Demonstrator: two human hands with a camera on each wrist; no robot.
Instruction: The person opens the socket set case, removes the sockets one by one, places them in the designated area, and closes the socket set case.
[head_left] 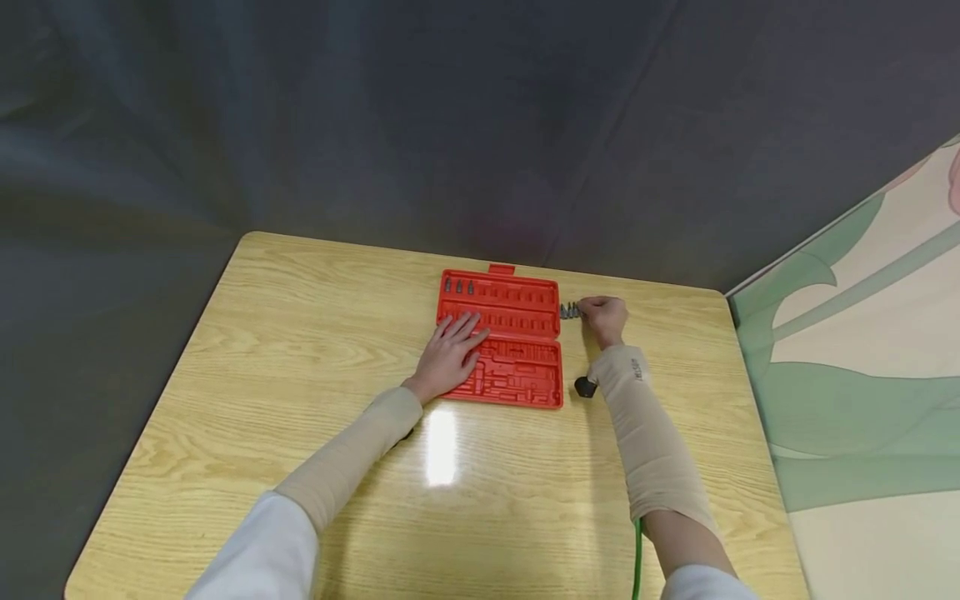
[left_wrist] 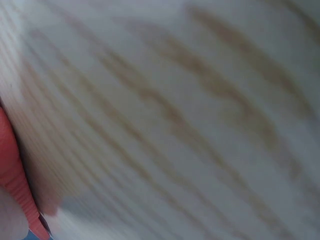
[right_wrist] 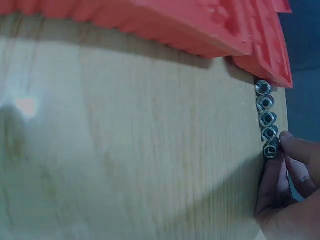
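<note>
Your right hand (head_left: pixel 604 320) pinches the end bit of a row of bits (right_wrist: pixel 266 118) standing on the table (head_left: pixel 247 350) just right of the red case (head_left: pixel 517 367). Your left hand (head_left: pixel 450 354) lies flat and relaxed on the case.

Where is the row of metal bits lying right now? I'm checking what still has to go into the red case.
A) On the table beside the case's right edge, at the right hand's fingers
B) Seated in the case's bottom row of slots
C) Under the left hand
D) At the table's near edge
A: the bits lie on the table just outside the red case, with the right hand at the end of the row.
</note>
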